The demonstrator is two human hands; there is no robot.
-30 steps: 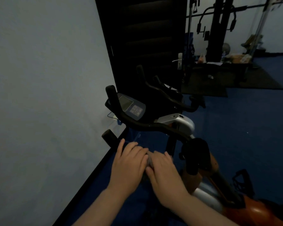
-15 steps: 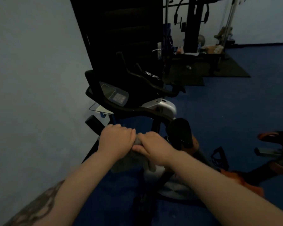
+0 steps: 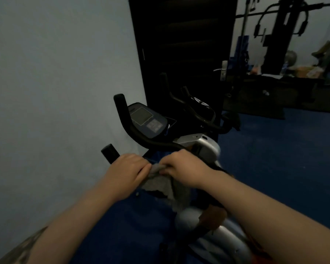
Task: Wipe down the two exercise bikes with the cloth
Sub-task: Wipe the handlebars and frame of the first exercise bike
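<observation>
A grey cloth [image 3: 161, 184] hangs between my two hands in front of the near exercise bike. My left hand [image 3: 127, 173] and my right hand [image 3: 183, 168] each grip its top edge, fists close together. The near bike has a black curved handlebar [image 3: 133, 130], a blue-grey console [image 3: 148, 121] and a silver and orange body [image 3: 223, 239] below my right forearm. A second bike [image 3: 200, 113] with black handlebars stands just behind it, in front of the dark door.
A pale wall [image 3: 55, 82] runs along the left. A dark door [image 3: 181, 44] with a metal handle [image 3: 222, 70] stands behind the bikes. Blue carpet [image 3: 274, 159] spreads to the right. A weight machine [image 3: 280, 31] and clutter fill the far right corner.
My fingers went from lying flat over the cloth to gripping it in fists, and the cloth now hangs lower between them. The view swung right, then back left.
</observation>
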